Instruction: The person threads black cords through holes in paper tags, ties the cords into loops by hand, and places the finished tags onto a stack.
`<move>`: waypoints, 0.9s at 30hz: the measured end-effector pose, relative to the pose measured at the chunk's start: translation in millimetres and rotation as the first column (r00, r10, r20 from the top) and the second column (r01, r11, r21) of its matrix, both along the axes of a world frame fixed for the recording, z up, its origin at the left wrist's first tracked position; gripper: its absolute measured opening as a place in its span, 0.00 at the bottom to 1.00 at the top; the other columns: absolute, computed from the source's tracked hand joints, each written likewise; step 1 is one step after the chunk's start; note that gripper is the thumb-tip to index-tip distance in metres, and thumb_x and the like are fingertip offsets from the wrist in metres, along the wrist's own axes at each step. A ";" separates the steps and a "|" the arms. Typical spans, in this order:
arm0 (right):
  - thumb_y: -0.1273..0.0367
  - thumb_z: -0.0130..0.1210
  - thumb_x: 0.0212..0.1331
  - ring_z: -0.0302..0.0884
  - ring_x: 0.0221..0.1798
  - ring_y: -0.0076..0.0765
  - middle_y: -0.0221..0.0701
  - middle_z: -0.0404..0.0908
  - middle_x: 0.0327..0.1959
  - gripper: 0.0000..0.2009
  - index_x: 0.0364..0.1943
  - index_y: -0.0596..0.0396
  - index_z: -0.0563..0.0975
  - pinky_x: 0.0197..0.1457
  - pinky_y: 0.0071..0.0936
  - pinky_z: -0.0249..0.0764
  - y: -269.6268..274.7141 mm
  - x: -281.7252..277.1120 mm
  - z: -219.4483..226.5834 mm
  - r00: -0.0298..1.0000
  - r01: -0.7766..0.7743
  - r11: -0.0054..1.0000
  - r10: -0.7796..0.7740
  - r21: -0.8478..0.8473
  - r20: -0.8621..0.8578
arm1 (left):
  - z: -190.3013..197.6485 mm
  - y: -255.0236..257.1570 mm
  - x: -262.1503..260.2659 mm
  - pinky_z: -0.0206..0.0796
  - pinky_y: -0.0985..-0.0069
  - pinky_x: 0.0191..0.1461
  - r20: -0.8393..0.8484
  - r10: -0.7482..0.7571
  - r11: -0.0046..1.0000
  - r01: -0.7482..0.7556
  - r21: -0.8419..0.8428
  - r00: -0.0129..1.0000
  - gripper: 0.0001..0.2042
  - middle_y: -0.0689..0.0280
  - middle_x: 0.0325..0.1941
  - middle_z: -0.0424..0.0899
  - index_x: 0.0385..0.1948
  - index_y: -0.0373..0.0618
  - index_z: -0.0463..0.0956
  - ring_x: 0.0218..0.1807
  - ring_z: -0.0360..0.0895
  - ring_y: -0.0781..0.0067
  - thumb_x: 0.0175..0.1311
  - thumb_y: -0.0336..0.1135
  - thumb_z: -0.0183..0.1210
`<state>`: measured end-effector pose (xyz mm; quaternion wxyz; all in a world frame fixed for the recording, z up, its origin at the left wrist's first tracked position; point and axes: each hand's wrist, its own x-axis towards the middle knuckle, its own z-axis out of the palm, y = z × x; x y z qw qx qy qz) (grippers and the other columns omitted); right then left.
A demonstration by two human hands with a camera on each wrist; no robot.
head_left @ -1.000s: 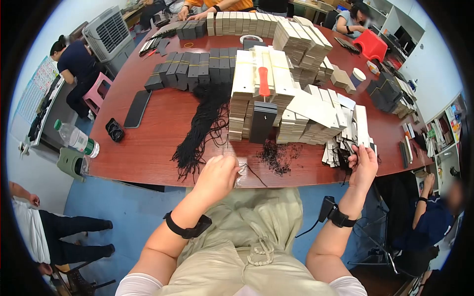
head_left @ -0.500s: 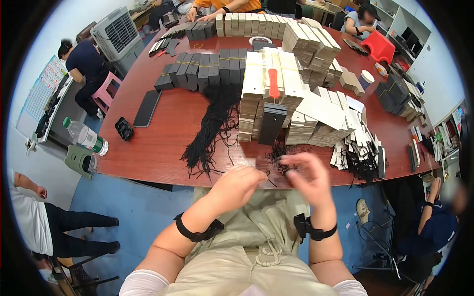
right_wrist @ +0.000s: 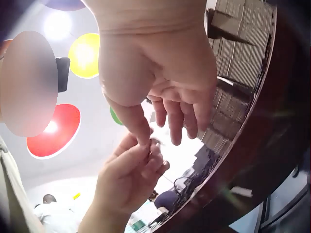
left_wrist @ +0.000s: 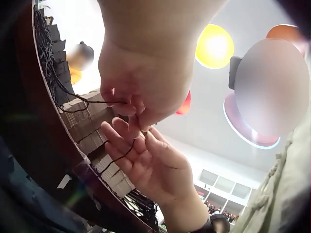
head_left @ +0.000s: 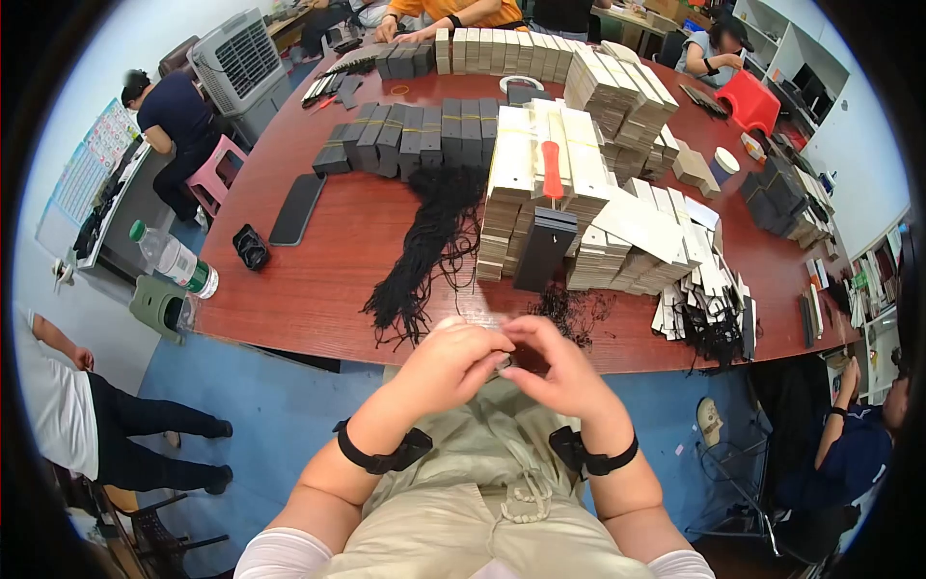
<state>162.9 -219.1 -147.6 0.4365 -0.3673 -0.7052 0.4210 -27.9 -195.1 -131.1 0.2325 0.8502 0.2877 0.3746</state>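
Observation:
Both hands meet over the table's front edge. My left hand (head_left: 449, 365) pinches a thin black cord (left_wrist: 92, 101) between thumb and fingertips. One stretch of it leads back toward the table, and another stretch hangs past the right palm. My right hand (head_left: 564, 372) is turned palm inward, its thumb tip right at the left fingertips. Its other fingers stand apart from that thumb, loosely bent, as the right wrist view shows. Just behind the hands lies a thick bundle of black cords (head_left: 424, 256), beside a scatter of short black cord pieces (head_left: 574, 314).
Banded stacks of pale cards (head_left: 545, 125) rise ahead, with a red-handled tool (head_left: 552, 169) and a dark block (head_left: 545, 251) in front. Tagged cards with black cords (head_left: 709, 318) lie right. A phone (head_left: 297, 209) and water bottle (head_left: 174, 259) are left. Other people sit around.
My right hand has left the heap of cards at the right and come across to the left hand. The left hand keeps its pinch near the table edge.

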 end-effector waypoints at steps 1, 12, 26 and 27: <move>0.75 0.57 0.54 0.77 0.40 0.29 0.33 0.77 0.39 0.20 0.50 0.58 0.66 0.44 0.25 0.73 -0.1 1.3 2.3 0.998 -0.013 0.997 0.018 -0.077 0.061 | 0.3 0.2 3.0 0.60 0.73 0.31 0.020 -0.012 1.000 0.012 0.028 1.000 0.07 0.65 0.24 0.78 0.33 0.42 0.76 0.27 0.72 0.66 0.52 0.24 0.57; 0.77 0.55 0.56 0.72 0.20 0.21 0.28 0.76 0.20 0.03 0.34 0.59 0.74 0.24 0.16 0.69 8.2 50.7 -7.1 0.752 0.198 0.885 -0.413 -0.421 -0.514 | -3.7 6.3 -39.5 0.65 0.79 0.34 0.196 0.118 0.917 -0.031 -0.398 0.973 0.06 0.65 0.28 0.79 0.36 0.39 0.77 0.28 0.73 0.76 0.59 0.25 0.55; 0.68 0.54 0.60 0.76 0.32 0.31 0.31 0.77 0.29 0.06 0.38 0.53 0.73 0.34 0.29 0.74 7.9 93.2 -26.5 0.341 -0.279 0.932 -0.128 -0.231 -0.931 | -19.4 24.6 -66.7 0.52 0.75 0.29 0.878 -0.146 0.697 0.677 -0.236 0.456 0.06 0.63 0.20 0.78 0.34 0.41 0.77 0.24 0.69 0.73 0.61 0.32 0.57; 0.70 0.54 0.60 0.77 0.36 0.33 0.33 0.78 0.33 0.07 0.40 0.54 0.73 0.36 0.30 0.75 8.6 93.5 -26.5 0.314 -0.304 0.933 -0.091 -0.191 -0.945 | -20.3 24.3 -67.3 0.57 0.72 0.36 0.890 -0.165 0.656 0.721 -0.223 0.425 0.06 0.59 0.26 0.79 0.35 0.39 0.78 0.27 0.73 0.70 0.61 0.31 0.57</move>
